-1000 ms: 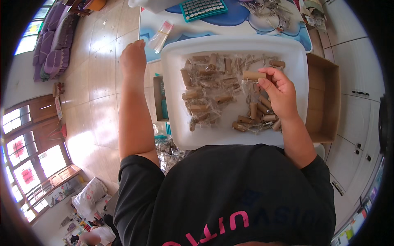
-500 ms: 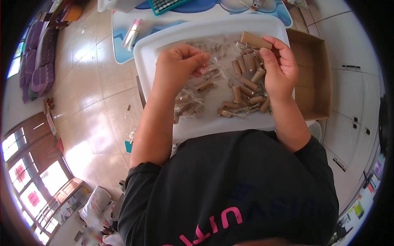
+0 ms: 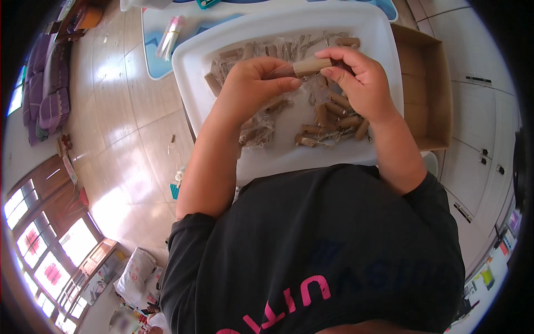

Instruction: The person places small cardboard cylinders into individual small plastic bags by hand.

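Over a white plastic tub [image 3: 186, 72], my right hand [image 3: 364, 83] pinches a light brown cardboard tube [image 3: 312, 67] between thumb and fingers, holding it nearly level. My left hand [image 3: 253, 86] is closed at the tube's left end; what its fingers grip there is blurred and partly hidden. Below my right hand, several loose brown tubes [image 3: 336, 119] with pale strings lie in a heap. Toward the tub's left side, brown tubes in clear plastic wrap [image 3: 256, 133] form another pile. More wrapped tubes [image 3: 236, 54] spread along the far side, partly behind my hands.
An open cardboard box [image 3: 425, 94] stands against the tub's right side. Beyond the tub is a blue and white table [image 3: 153, 42] with a bundle of clear bags [image 3: 169, 38] on it. White cabinets [image 3: 473, 122] line the right; tiled floor [image 3: 128, 106] extends left.
My right hand has brought the tube leftward, and my left hand now meets its left end. The view has shifted, showing more wrapped tubes at the tub's far side.
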### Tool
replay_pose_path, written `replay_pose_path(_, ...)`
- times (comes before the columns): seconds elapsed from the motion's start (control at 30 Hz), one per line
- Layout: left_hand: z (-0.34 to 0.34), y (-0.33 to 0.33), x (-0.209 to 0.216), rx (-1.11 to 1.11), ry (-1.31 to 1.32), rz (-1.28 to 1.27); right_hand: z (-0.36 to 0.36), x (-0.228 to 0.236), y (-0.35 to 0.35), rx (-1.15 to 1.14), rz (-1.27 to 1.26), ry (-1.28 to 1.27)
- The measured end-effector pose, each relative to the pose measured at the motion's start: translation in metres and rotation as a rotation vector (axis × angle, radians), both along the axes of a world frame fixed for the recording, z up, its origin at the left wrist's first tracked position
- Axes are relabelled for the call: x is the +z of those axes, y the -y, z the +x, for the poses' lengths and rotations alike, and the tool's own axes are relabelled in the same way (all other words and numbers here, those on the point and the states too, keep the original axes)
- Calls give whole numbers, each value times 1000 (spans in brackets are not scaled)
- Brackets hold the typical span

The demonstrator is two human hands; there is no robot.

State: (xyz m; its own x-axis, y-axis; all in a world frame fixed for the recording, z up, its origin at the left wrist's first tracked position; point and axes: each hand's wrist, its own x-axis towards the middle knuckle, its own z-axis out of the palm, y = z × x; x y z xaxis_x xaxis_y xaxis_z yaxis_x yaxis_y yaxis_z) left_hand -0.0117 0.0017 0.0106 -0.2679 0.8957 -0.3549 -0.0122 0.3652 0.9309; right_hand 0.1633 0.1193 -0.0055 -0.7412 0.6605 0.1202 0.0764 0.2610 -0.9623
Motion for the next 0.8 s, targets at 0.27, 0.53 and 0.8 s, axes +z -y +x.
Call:
replay_pose_path(0.27,-1,0,-12,-5,427,-97,-4,-4,2,100,-296,-18)
replay_pose_path(0.53,4,-2,-20,33,514,-63,-7,-13,5,-53,236,-92)
replay_pose_path(0.8,14,-4,-18,142,578,73,-7,-9,13,-94,-268,13)
